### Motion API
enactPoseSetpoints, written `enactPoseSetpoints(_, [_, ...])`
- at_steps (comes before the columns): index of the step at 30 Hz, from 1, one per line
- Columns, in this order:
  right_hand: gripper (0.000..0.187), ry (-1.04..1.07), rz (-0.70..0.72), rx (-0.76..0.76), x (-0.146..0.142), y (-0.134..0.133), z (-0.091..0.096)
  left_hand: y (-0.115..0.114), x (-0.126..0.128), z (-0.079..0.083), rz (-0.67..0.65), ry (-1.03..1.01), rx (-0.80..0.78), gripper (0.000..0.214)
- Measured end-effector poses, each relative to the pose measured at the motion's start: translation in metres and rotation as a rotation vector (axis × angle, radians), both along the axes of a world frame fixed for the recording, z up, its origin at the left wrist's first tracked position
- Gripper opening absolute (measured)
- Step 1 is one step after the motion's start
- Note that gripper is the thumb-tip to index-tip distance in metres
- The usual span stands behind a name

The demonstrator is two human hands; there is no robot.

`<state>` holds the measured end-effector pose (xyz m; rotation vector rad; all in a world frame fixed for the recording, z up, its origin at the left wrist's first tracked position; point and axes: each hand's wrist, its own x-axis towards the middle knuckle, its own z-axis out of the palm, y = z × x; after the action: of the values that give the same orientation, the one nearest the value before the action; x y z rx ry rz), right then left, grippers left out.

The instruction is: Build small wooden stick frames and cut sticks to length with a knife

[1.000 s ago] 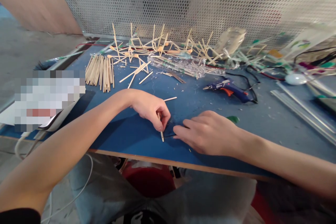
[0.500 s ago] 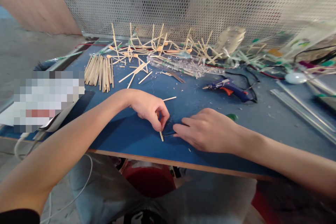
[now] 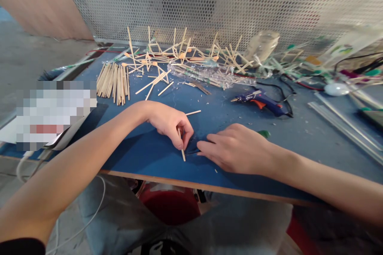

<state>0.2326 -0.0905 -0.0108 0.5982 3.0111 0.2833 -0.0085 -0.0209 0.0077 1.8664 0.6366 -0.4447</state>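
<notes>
My left hand (image 3: 173, 127) pinches a thin wooden stick (image 3: 183, 155) against the blue tabletop, its near end sticking out below the fingertips. Beyond those fingers another wooden stick (image 3: 194, 112) lies on the table, partly covered by the hand. My right hand (image 3: 236, 149) rests to the right with its fingers curled closed. From its fingertips a thin, dark, blade-like tool (image 3: 192, 152) reaches left to the held stick. The tool's other end is hidden inside the hand, so its exact kind does not show.
A bundle of sticks (image 3: 113, 81) lies at the left, near a device (image 3: 54, 115) with white cables. Joined stick frames (image 3: 182, 53) stand along the mesh panel. A blue glue gun (image 3: 263, 101) lies at the right, near clear rods (image 3: 344, 127) and a glass jar (image 3: 263, 48).
The lower end of the held stick has shifted very slightly left with the left fingertips. Otherwise both hands and the surrounding things look the same.
</notes>
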Motion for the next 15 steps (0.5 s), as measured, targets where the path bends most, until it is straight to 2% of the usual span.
enactPoseSetpoints(7, [0.028, 0.006, 0.004, 0.018, 0.0003, -0.0015, -0.0011, -0.0002, 0.0004, 0.0001, -0.003, 0.004, 0.011, 0.017])
enactPoseSetpoints(15, [0.020, 0.004, -0.002, 0.037, -0.0003, -0.0053, -0.0018, -0.0009, 0.0010, 0.0023, -0.029, 0.016, 0.057, 0.021])
